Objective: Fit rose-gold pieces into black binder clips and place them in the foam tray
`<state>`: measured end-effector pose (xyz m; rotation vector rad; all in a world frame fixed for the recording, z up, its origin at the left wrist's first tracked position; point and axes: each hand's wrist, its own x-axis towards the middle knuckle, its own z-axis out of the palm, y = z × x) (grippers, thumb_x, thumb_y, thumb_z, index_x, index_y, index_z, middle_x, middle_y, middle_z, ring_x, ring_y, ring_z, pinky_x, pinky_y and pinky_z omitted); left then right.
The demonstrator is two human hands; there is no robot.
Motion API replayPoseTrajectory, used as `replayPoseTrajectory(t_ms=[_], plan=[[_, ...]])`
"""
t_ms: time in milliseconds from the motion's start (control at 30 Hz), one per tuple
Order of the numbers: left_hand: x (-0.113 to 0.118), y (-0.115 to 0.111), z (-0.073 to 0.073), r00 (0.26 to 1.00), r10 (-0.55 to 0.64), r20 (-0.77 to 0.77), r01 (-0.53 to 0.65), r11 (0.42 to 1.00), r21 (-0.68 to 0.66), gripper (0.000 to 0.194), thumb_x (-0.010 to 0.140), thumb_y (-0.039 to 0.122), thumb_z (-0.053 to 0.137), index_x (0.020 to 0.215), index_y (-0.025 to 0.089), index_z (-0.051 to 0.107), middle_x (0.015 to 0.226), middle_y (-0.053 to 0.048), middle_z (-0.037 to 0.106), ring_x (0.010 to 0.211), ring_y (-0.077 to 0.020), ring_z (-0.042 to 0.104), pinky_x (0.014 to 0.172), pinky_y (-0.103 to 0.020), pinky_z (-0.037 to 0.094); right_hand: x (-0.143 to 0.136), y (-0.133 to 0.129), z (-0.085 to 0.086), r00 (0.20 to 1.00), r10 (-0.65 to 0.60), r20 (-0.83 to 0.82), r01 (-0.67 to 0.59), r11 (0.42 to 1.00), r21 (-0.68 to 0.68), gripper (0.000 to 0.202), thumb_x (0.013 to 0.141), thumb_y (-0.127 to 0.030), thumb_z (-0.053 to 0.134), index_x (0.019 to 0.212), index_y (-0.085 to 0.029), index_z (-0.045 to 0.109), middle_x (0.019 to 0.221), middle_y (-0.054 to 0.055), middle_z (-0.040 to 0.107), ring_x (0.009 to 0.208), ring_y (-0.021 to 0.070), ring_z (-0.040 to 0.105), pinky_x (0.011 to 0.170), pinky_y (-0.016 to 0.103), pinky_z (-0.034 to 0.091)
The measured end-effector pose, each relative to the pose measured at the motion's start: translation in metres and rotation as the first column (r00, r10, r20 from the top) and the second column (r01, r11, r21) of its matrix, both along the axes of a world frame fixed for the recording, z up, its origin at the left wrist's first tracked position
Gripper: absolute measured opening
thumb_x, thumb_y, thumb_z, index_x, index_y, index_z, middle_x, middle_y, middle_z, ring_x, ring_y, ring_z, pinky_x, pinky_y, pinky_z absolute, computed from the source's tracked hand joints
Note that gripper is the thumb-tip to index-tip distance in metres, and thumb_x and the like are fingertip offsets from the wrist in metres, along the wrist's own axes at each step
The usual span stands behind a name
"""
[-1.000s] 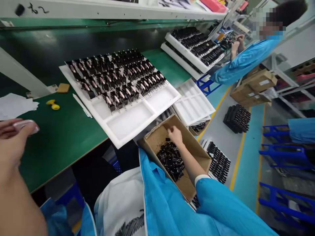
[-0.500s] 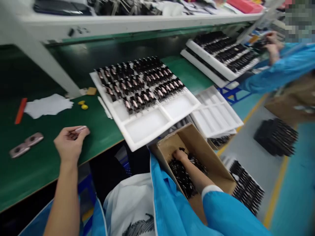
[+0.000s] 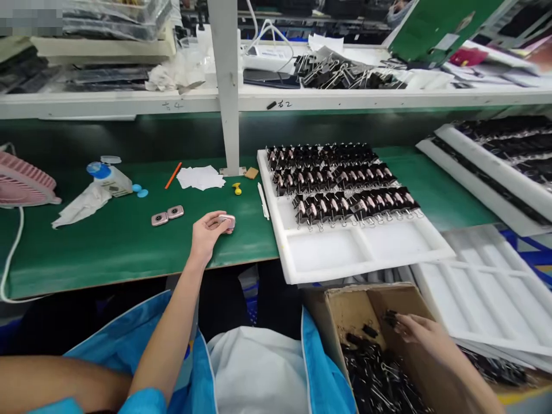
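Over the brown box [image 3: 345, 305], the right hand [image 3: 425, 336] pinches a black clip [image 3: 390, 318]. Well off to the left, past the white tray [image 3: 323, 273], the left hand [image 3: 203, 237] pinches a pink case [image 3: 228, 221] over the green table [image 3: 107, 247], long side going sideways.

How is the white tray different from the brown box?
The white tray is shallow, but the brown box is deep. The tray's black clips stand in rows; the box's loose clips lie in a jumble. The tray lies on the green table, while the box sits lower. Both hold black clips.
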<state>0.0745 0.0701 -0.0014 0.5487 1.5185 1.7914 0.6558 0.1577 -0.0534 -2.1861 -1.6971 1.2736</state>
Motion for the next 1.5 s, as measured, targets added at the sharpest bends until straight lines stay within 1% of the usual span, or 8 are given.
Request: replayPoseTrajectory(t_ms=[133, 233, 300, 400, 533, 667, 1033, 1500], plan=[[0.004, -0.003, 0.001, 1.000, -0.012, 0.008, 0.012, 1.000, 0.014, 0.052, 0.058, 0.041, 0.096, 0.095, 0.010, 0.076, 0.092, -0.014, 0.078, 0.077, -0.0233, 0.073, 0.068, -0.033, 0.062, -0.066, -0.002, 0.081, 0.823, 0.042, -0.567, -0.014, 0.998, 0.053, 0.034, 0.077, -0.061, 0.075, 0.080, -0.027, 0.080, 0.099, 0.017, 0.076, 0.107, 0.0360, 0.071, 0.097, 0.043, 0.060], [0.005, -0.005, -0.001, 0.999, -0.030, 0.013, 0.029, 0.999, 0.039, 0.047, 0.059, 0.040, 0.096, 0.092, 0.011, 0.076, 0.091, -0.014, 0.078, 0.081, -0.0242, 0.074, 0.072, -0.033, 0.062, -0.157, 0.000, 0.111, 0.636, 0.309, -0.707, -0.304, 0.943, 0.139, 0.042, 0.087, -0.063, 0.070, 0.083, -0.022, 0.077, 0.093, 0.014, 0.076, 0.097, 0.0330, 0.072, 0.091, 0.047, 0.060], [0.006, -0.006, -0.003, 0.999, -0.040, 0.021, 0.039, 0.998, 0.052, 0.045, 0.060, 0.038, 0.096, 0.090, 0.011, 0.076, 0.089, -0.013, 0.078, 0.077, -0.0224, 0.073, 0.064, -0.030, 0.059, -0.226, 0.005, 0.114, 0.541, 0.461, -0.703, -0.469, 0.860, 0.202, 0.039, 0.091, -0.057, 0.070, 0.084, -0.019, 0.073, 0.087, 0.012, 0.074, 0.090, 0.0279, 0.071, 0.090, 0.045, 0.058], [0.005, -0.005, -0.006, 0.999, -0.005, 0.049, 0.001, 0.996, 0.094, 0.042, 0.059, 0.037, 0.095, 0.085, 0.011, 0.075, 0.084, -0.012, 0.077, 0.064, -0.0166, 0.067, 0.049, -0.023, 0.049, -0.320, 0.015, 0.105, 0.425, 0.426, -0.799, -0.440, 0.868, 0.229, 0.042, 0.076, -0.049, 0.087, 0.098, -0.020, 0.067, 0.089, 0.007, 0.073, 0.077, 0.0217, 0.068, 0.080, 0.040, 0.058], [0.003, -0.006, -0.006, 0.991, 0.012, 0.134, -0.028, 0.993, 0.117, 0.043, 0.056, 0.036, 0.096, 0.082, 0.010, 0.075, 0.081, -0.012, 0.076, 0.059, -0.0156, 0.064, 0.045, -0.023, 0.046, -0.394, 0.024, 0.089, 0.434, 0.433, -0.790, -0.456, 0.862, 0.222, 0.051, 0.073, -0.060, 0.083, 0.092, -0.016, 0.066, 0.077, 0.007, 0.070, 0.060, 0.0171, 0.062, 0.059, 0.031, 0.052], [0.000, -0.009, -0.004, 0.974, -0.010, 0.225, -0.022, 0.990, 0.136, 0.042, 0.055, 0.035, 0.097, 0.082, 0.011, 0.076, 0.082, -0.011, 0.077, 0.064, -0.0166, 0.067, 0.053, -0.024, 0.052, -0.408, 0.026, 0.080, 0.492, 0.560, -0.667, -0.484, 0.812, 0.326, 0.048, 0.083, -0.064, 0.070, 0.087, -0.016, 0.067, 0.059, -0.001, 0.057, 0.051, 0.0130, 0.049, 0.049, 0.026, 0.037], [0.006, -0.011, -0.004, 0.981, -0.111, 0.160, 0.089, 0.986, 0.138, 0.037, 0.060, 0.035, 0.094, 0.081, 0.011, 0.077, 0.077, -0.011, 0.075, 0.062, -0.0167, 0.064, 0.047, -0.024, 0.044, -0.402, 0.026, 0.072, 0.433, 0.773, -0.464, -0.594, 0.632, 0.498, 0.050, 0.094, -0.058, 0.060, 0.116, -0.015, 0.073, 0.087, 0.009, 0.072, 0.080, 0.0235, 0.065, 0.075, 0.037, 0.052], [0.000, -0.009, -0.005, 0.994, -0.102, 0.032, 0.100, 0.993, 0.058, 0.039, 0.061, 0.039, 0.093, 0.084, 0.011, 0.078, 0.074, -0.009, 0.074, 0.054, -0.0125, 0.058, 0.048, -0.024, 0.042, -0.409, 0.014, 0.083, 0.459, 0.797, -0.392, -0.583, 0.603, 0.544, 0.047, 0.098, -0.056, 0.054, 0.119, -0.016, 0.069, 0.085, 0.005, 0.071, 0.072, 0.0201, 0.061, 0.069, 0.032, 0.049]])
